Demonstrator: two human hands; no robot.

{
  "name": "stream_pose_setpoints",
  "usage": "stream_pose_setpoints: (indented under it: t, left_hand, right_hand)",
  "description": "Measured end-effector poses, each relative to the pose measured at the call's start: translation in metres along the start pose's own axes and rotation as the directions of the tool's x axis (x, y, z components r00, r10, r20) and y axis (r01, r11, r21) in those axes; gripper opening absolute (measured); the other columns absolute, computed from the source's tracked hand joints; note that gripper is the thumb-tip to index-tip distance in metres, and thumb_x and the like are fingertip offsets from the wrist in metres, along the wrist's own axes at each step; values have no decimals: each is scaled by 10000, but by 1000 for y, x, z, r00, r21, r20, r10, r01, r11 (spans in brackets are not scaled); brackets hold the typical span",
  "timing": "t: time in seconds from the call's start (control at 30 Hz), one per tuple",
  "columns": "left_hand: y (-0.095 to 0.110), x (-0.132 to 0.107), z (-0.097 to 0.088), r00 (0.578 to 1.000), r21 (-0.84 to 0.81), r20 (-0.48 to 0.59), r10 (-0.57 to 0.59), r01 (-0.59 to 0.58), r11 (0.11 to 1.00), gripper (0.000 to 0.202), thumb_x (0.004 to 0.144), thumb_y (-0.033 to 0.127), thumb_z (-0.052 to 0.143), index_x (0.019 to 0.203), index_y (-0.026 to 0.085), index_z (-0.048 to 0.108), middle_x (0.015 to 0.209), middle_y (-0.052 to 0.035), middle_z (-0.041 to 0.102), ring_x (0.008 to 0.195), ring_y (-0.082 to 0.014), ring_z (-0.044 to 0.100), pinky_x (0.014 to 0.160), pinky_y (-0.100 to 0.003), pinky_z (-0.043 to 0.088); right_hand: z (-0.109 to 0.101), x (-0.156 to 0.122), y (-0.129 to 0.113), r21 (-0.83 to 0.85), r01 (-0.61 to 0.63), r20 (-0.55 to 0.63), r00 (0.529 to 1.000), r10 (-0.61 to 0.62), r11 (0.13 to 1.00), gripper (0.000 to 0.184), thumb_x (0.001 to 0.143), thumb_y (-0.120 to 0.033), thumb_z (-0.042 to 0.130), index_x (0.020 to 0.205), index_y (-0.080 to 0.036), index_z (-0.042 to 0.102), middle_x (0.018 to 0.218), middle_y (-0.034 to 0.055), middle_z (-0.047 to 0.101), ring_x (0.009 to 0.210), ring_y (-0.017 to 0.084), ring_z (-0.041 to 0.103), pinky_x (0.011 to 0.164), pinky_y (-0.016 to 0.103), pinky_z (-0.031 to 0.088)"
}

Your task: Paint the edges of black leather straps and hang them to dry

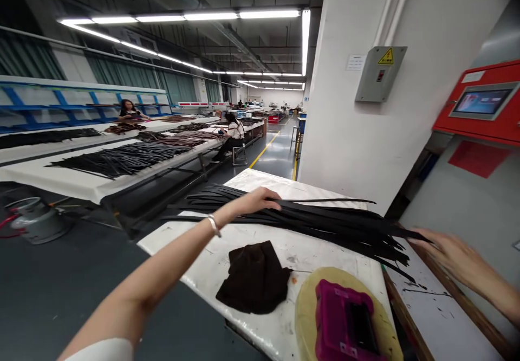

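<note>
A long bundle of thin black strips (325, 220) lies across the white-covered table (227, 242). My left hand (262, 201), with a silver bracelet at the wrist, is closed on strips at the middle of the bundle. At the right end, my right hand (450, 252) pinches the tip of a black strip (410, 233) between thumb and fingers. A crumpled dark brown cloth (255, 277) lies in front of the bundle. Nearer to me, a magenta-framed device with a dark face (343, 320) rests on a round yellowish pad (306, 307).
A wall pillar (357, 149) with a grey electrical box (381, 73) stands beyond the table. To the right is a red machine with a screen (481, 103). Long tables (81, 185) on the left bear dark strips; two seated people are beside them. A grey metal canister (38, 223) stands on the floor.
</note>
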State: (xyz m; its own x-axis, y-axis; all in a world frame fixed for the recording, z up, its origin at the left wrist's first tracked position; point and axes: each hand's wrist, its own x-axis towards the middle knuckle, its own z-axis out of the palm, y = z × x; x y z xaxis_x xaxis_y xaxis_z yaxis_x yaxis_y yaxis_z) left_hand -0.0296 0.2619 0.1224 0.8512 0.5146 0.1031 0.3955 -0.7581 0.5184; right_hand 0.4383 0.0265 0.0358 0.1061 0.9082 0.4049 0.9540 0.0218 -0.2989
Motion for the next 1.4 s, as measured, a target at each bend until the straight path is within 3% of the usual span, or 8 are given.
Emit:
stream_pose_setpoints:
  t: [0.13,0.27,0.4,0.5,0.57,0.7,1.07,1.4]
  left_hand:
    - [16,-34,-64,995,-121,89,-44,55,991,412,835,479,665,1016,117,744,753,-19,676,674,-132,572,606,-181,444]
    - [81,-22,-89,991,-218,93,-101,119,969,456,740,474,770,1039,131,748,644,13,596,561,-92,467,488,-159,377]
    - [178,29,-44,980,-182,104,167,-146,972,357,754,396,790,1004,142,761,633,30,580,555,-73,436,504,-167,346]
    - [238,76,21,891,-268,203,407,-349,898,243,777,269,782,967,119,764,770,-15,687,709,-112,566,644,-193,419]
    - [260,97,58,838,-316,287,464,-374,872,270,795,251,768,1021,105,751,770,-30,703,712,-133,599,648,-213,434]
    - [254,95,77,813,-303,316,488,-401,865,357,820,237,752,1161,139,718,948,-52,743,844,-167,655,745,-228,469]
    - [189,-17,81,997,-248,-57,61,-73,966,207,785,228,777,991,212,779,998,-21,752,922,-186,678,846,-238,489]
    - [208,-46,110,995,-347,-90,43,-72,935,257,982,303,519,955,180,744,949,-60,676,809,-150,626,717,-238,470]
  right_hand:
    - [-22,-66,59,117,-299,119,951,285,947,491,840,-617,522,1049,-240,758,1049,156,748,963,348,705,735,402,533]
    - [-9,-95,72,112,-393,108,918,382,913,444,779,-623,616,959,-246,768,1082,124,747,1082,379,664,864,416,540]
    - [-5,-84,18,246,-305,83,952,293,920,523,757,-565,698,1154,-226,695,1211,116,698,1159,340,626,991,440,493]
    - [-24,-72,-52,396,-120,-7,991,134,910,881,678,-545,812,1437,-249,476,1479,118,489,1353,318,452,1108,439,393]
    - [-43,-71,-90,551,-134,109,990,88,823,737,765,-551,755,1378,-220,517,1254,113,653,1122,279,626,941,387,526]
    - [-74,-94,-109,650,-194,122,981,151,735,355,931,-529,570,1049,-208,666,918,32,695,865,198,659,786,275,534]
    - [-49,-133,-85,555,-307,194,952,238,773,393,882,-542,639,1172,-288,719,1229,31,696,1186,283,614,962,296,540]
    - [-33,-98,-168,405,228,-17,970,-242,885,276,1040,-353,428,1141,-277,674,946,22,686,842,167,661,721,279,486]
